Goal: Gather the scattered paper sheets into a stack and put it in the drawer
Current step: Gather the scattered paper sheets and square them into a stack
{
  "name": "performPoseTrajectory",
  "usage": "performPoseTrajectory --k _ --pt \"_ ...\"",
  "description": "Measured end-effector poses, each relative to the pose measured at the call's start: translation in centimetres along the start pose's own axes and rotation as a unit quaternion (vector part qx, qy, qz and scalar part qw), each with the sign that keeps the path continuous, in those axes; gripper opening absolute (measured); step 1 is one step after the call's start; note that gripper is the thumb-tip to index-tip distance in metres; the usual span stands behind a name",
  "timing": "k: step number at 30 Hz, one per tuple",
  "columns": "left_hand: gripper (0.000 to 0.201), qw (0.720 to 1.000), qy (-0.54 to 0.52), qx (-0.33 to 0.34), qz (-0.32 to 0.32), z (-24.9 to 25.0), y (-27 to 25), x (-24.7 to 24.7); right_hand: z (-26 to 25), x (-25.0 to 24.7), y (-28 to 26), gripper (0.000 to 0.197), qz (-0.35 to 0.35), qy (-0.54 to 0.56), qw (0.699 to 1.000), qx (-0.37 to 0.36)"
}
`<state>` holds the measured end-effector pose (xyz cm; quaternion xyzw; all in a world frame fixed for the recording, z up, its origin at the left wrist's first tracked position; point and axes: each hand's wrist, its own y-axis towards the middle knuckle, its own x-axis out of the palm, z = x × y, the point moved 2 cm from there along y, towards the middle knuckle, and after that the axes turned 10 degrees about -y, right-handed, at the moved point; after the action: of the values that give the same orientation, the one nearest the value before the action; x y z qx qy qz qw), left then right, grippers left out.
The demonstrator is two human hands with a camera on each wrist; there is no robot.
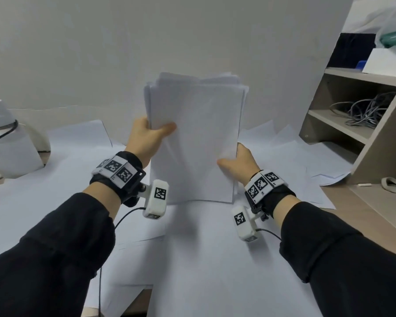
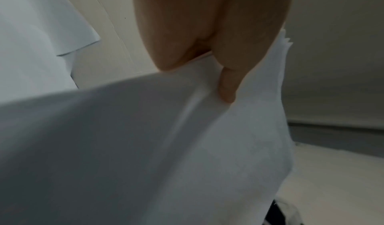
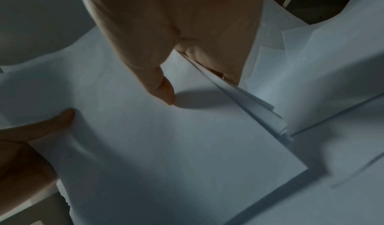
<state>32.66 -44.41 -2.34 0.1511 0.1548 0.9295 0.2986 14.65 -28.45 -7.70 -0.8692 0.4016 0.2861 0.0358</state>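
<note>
A: Stack (image 1: 196,138) stands upright on its short edge on the desk (image 1: 375,202), long axis vertical, between both hands. From the head, the left hand (image 1: 146,138) pinches the left edge higher, the right hand (image 1: 240,160) the right edge lower.

B: Left wrist view?

A: Thumb (image 2: 227,87) over the front sheet. In the right wrist view, the top edges are uneven (no drawer visible). Loose sheets (image 1: 284,161) lie around; shelf (image 1: 352,124) stands at the right.

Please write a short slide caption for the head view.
Both hands, left hand and right hand, hold a paper stack upright.
</note>
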Motion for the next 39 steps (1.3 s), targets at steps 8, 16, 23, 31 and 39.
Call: performPoseTrajectory --k 8,16,23,31,39 --pt "0.019 0.955 -0.290 -0.027 0.059 0.9 0.8 -1.1 0.1 -2.2 0.7 0.126 0.034 0.228 0.965 0.123" --pt "0.037 0.941 -0.313 -0.111 0.066 -3.2 -0.7 -3.4 -1.6 -2.5 0.5 0.031 0.080 0.379 0.920 0.050" --pt "0.064 0.988 -0.065 -0.129 -0.049 -3.2 -1.9 -9.0 1.0 -6.8 0.5 0.019 0.072 0.156 0.985 -0.009" --pt "0.050 0.998 -0.017 -0.061 0.017 -5.0 -3.8 -4.1 1.7 -5.6 -1.5 0.047 0.043 0.125 0.991 0.006" --pt "0.036 0.995 0.013 0.032 0.092 -2.7 -2.9 0.0 -1.0 -5.1 -1.3 0.041 0.147 0.162 0.975 -0.031"
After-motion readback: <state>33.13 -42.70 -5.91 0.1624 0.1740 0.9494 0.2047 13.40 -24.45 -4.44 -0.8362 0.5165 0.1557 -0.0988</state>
